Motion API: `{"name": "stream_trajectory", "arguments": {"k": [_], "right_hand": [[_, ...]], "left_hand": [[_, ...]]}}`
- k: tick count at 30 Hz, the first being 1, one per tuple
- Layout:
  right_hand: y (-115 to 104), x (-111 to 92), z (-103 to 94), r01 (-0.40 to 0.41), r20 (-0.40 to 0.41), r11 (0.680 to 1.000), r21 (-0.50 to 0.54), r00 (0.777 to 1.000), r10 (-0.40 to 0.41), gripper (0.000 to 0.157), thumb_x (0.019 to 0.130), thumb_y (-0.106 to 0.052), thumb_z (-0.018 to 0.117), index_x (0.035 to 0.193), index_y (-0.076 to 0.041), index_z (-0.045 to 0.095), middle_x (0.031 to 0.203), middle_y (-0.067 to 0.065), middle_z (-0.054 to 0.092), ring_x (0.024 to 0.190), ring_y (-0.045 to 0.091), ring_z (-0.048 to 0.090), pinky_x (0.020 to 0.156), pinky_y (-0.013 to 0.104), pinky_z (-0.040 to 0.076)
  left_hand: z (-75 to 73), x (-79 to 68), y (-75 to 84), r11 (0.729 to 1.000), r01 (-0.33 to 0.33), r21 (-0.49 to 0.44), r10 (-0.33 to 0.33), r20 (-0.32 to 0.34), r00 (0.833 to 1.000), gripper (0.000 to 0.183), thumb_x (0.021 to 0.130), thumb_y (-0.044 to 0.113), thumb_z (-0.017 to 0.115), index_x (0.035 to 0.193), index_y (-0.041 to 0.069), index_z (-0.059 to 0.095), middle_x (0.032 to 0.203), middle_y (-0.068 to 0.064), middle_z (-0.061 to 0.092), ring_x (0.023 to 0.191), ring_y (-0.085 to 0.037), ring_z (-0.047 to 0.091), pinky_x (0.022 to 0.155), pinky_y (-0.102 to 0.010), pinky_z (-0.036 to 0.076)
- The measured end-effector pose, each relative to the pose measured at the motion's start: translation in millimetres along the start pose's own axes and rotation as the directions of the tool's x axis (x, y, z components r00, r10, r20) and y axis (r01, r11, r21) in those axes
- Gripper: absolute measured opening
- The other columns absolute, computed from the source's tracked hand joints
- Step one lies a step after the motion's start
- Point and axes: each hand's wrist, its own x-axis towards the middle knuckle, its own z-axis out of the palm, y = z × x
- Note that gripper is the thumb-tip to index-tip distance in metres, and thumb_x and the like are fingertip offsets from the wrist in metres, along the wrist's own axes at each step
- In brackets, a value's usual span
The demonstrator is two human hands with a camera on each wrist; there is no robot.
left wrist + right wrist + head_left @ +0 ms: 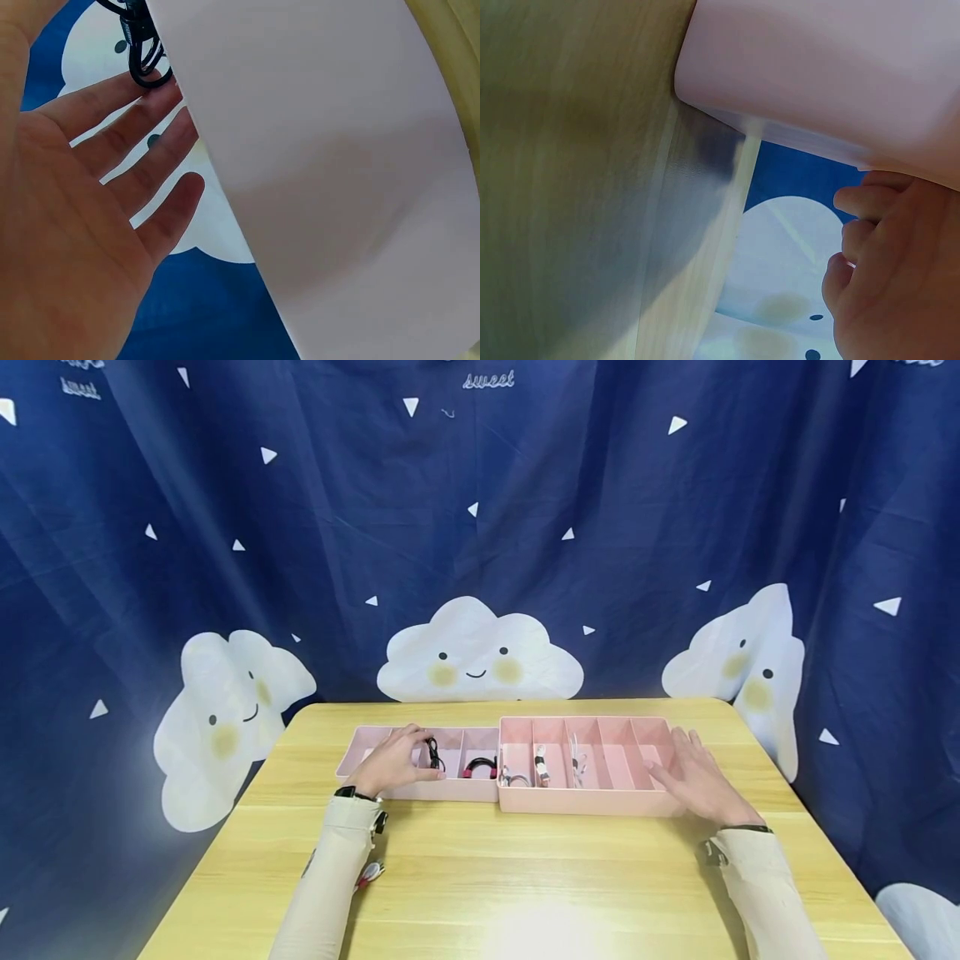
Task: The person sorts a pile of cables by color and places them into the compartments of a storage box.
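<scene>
My left hand [393, 762] is over the lavender organizer box [450, 789], pinching a coiled black cable [433, 754] between thumb and fingers. In the left wrist view the cable's black loops [146, 56] show beside the fingers at the box's rim. A black cable with red ends [480, 766] lies in the box's right compartment. At the right end of the pink organizer box [592, 804], my right hand [705, 779] rests with fingers extended along the end wall and the thumb over the rim. Light-coloured cables [542, 766] occupy the pink box's left compartments.
The two boxes stand end to end on a wooden table [465, 877]. A small bundle with red and white parts [369, 874] lies beside the left forearm. Behind the table hangs a dark blue curtain [480, 552] with cloud prints.
</scene>
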Motion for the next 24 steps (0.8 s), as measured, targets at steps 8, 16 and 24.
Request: {"name": "stream_trajectory", "arguments": {"k": [8,16,24], "right_hand": [[-0.1,0.8,0.0,-0.008,0.005,1.000,0.000,1.000,0.008,0.096,0.104,-0.052,0.051,0.157,0.018,0.011,0.163,0.044,0.011,0.153,0.061,0.001,0.121,0.075,0.009],[-0.8,0.8,0.0,-0.015,0.015,1.000,0.005,1.000,0.015,0.096,0.104,-0.052,0.051,0.158,0.017,0.011,0.163,0.043,0.011,0.154,0.060,-0.001,0.120,0.075,0.008],[0.9,1.0,0.4,-0.016,0.016,1.000,0.007,1.000,0.016,0.097,0.104,-0.053,0.050,0.158,0.017,0.009,0.164,0.043,0.009,0.154,0.060,-0.003,0.120,0.075,0.007]], "left_hand": [[0.6,1.3,-0.9,1.000,-0.004,0.001,0.004,0.003,1.000,0.086,0.079,0.055,0.084,0.144,0.005,0.059,0.137,-0.012,0.061,0.128,-0.034,0.058,0.108,-0.055,0.049],[2.3,1.6,-1.8,1.000,-0.002,-0.006,0.002,0.006,1.000,0.085,0.080,0.056,0.083,0.144,0.005,0.058,0.142,-0.014,0.060,0.133,-0.036,0.055,0.112,-0.057,0.045],[3.5,2.1,-3.1,1.000,-0.011,-0.028,0.011,0.005,1.000,0.084,0.081,0.057,0.082,0.143,0.005,0.059,0.143,-0.016,0.059,0.134,-0.039,0.054,0.111,-0.059,0.046]]}}
